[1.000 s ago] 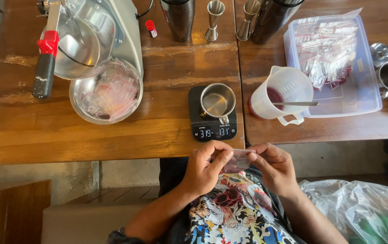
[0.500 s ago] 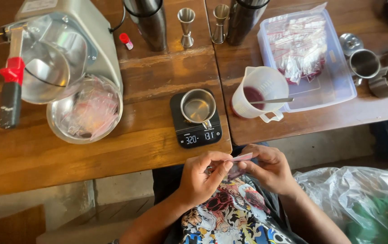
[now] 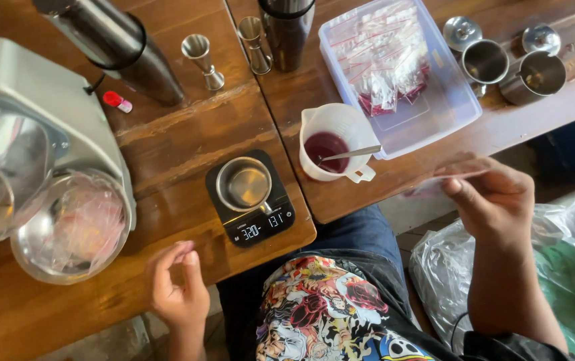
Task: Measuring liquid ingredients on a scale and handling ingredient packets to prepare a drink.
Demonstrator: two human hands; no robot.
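My right hand [image 3: 495, 200] pinches a small clear zip bag [image 3: 449, 177], blurred, held flat near the table's front edge, just below the clear plastic tray [image 3: 458, 100] of filled small bags. My left hand [image 3: 177, 287] is loosely curled with nothing in it, over the front edge of the wooden table [image 3: 187, 140], below the black digital scale [image 3: 250, 200]. A small steel cup [image 3: 244, 184] stands on the scale. A white measuring jug [image 3: 334, 140] of dark red liquid with a spoon in it stands between the scale and the tray.
A grey machine [image 3: 26, 127] with a steel bowl [image 3: 73, 227] under it fills the left. Tall dark flasks [image 3: 117, 50], two jiggers [image 3: 200, 57] and steel cups [image 3: 485, 60] stand at the back. A plastic bag [image 3: 568, 254] lies at my right.
My hands, together on the small bag at my lap, have separated: the right lifted the bag right toward the tray, the left let go and moved left. The camera came closer.
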